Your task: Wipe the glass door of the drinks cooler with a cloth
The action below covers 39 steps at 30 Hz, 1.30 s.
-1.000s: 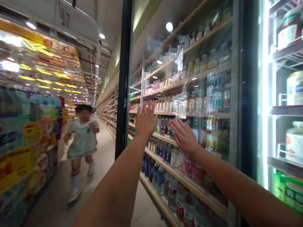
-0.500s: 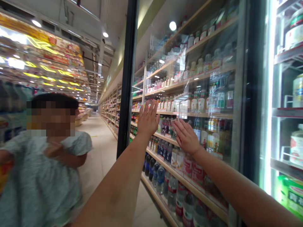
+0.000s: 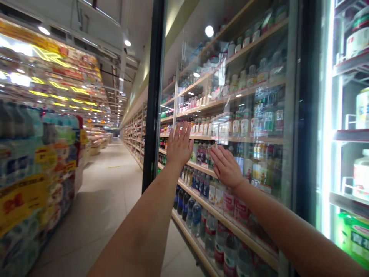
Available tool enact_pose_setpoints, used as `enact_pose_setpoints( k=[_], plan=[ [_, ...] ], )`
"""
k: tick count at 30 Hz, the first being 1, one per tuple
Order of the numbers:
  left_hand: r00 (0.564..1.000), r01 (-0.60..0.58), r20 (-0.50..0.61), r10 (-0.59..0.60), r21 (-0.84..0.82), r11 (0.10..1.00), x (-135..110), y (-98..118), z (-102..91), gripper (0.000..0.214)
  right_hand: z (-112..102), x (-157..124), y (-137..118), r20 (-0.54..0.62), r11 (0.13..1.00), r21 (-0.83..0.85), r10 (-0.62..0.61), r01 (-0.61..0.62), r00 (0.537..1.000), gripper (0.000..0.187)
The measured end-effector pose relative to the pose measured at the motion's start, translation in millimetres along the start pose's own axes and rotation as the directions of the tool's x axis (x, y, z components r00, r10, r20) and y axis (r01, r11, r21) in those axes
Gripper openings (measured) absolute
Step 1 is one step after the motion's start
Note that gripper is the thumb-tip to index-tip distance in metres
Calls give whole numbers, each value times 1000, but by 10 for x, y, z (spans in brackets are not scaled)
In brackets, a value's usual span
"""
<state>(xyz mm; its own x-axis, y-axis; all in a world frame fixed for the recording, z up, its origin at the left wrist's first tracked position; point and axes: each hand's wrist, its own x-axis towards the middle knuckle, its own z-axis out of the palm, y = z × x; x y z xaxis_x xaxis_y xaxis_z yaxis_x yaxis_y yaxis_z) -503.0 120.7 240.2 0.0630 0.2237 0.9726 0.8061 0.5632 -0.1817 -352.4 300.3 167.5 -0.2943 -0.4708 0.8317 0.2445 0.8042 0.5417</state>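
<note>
An opened glass cooler door (image 3: pixel 198 50) with a dark frame stands in front of me. My left hand (image 3: pixel 179 148) lies flat against the glass, its fingers spread and nothing in them. To its right, my right hand (image 3: pixel 226 165) is at the same pane with its fingers held together. A small pale piece of cloth (image 3: pixel 213 146) shows at those fingertips, mostly covered by them; its exact kind is hard to make out. Through the glass I see shelves of bottled drinks (image 3: pixel 211 227) behind both hands.
The lit cooler (image 3: pixel 325 154) with bottles on its racks stands close at my right. At left is a blurred stack of packaged drinks (image 3: pixel 52 154) with yellow signs. A pale floor aisle (image 3: pixel 115 181) runs between this stack and the wall shelves.
The person at the left has gone out of view, uncovering the drinks stack. Both my hands stay at nearly the same places on the glass.
</note>
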Motion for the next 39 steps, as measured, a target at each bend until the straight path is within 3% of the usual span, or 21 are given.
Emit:
enact_pose_setpoints(
  k=[4,6,7,9,11,12,14,17,19,21,23,27,31,35,37,39],
  plan=[
    [1000,-2,3,2,-3,1000,-5,-9,6,59,-59,158,212,36,999,34,-2,1,999,62],
    [1000,-2,7,2,7,1000,-8,-13,7,59,-86,340,450,-13,990,7,143,-143,990,59],
    [1000,-3,9,2,13,1000,-10,-15,8,59,-92,444,581,-79,960,-7,277,-278,958,57],
    [1000,-3,13,3,24,1000,-14,-17,9,59,-87,637,803,-213,858,11,504,-514,837,56],
    [1000,-4,17,3,27,1000,-18,-17,10,59,-58,763,889,-264,798,40,589,-601,764,58],
    [1000,-4,19,4,25,1000,-19,-16,11,59,-40,789,864,-261,801,46,586,-597,767,59],
    [1000,-3,17,2,16,1000,-21,-14,14,59,-5,763,694,-208,857,42,511,-514,834,61],
    [1000,-3,2,3,6,1000,-20,-14,19,59,24,603,322,-79,965,51,260,-257,962,63],
    [1000,-9,-13,9,-3,1000,-18,-18,22,58,24,503,147,-11,993,65,95,-94,995,64],
    [1000,-16,-27,15,-15,1000,-17,-24,27,59,17,466,88,28,998,69,10,-12,1000,66],
    [999,-19,-33,18,-21,1000,-17,-31,34,59,16,505,111,42,998,65,6,-9,999,67],
    [999,-21,-25,21,-14,1000,-19,-37,42,58,64,717,132,-22,986,63,154,-152,988,64],
    [1000,-14,-10,14,-3,1000,-18,-26,27,59,150,830,-61,-82,955,50,295,-291,952,61],
    [1000,-3,13,3,9,1000,-14,-13,6,58,155,775,-173,-17,990,49,132,-131,991,60],
    [1000,-2,8,2,5,1000,-16,-10,3,58,130,762,-127,19,998,60,33,-34,999,59],
    [1000,-3,1,3,2,1000,-19,-10,5,58,107,787,-41,19,998,61,21,-22,1000,60]
  ],
)
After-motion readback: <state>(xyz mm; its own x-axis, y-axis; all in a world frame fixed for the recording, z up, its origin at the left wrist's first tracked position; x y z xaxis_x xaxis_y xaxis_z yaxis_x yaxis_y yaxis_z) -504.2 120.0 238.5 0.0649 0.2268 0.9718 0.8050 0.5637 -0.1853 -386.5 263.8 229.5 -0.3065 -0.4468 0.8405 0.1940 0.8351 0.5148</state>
